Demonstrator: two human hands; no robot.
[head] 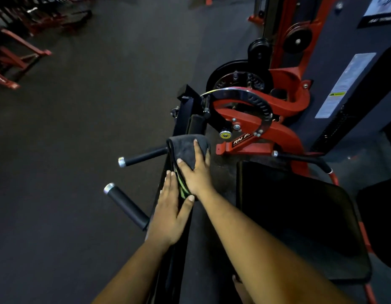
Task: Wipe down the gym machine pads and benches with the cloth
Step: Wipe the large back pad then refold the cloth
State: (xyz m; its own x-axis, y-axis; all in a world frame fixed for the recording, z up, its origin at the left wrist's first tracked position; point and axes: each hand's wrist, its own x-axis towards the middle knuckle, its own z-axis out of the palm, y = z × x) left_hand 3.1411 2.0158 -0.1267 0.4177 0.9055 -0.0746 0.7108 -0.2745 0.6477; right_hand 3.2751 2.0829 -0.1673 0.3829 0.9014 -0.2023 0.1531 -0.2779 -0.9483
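A dark grey cloth [185, 148] is draped over the top end of a narrow black pad [179, 249] on the red and black gym machine. My right hand [195, 172] lies flat on the cloth with fingers spread, pressing it against the pad. My left hand [170, 211] rests flat on the pad's left side just below, fingers straight, its thumb near a green-striped edge of the cloth [181, 187]. A wide black seat pad [299, 216] lies to the right.
Two black handles with silver caps [122, 161] [109, 188] stick out left of the pad. A red frame with a chrome adjustment arc [251, 102] and pulleys stands behind. A dark weight-stack housing [348, 84] rises at right. Red racks [14, 58] line the far left on dark rubber floor.
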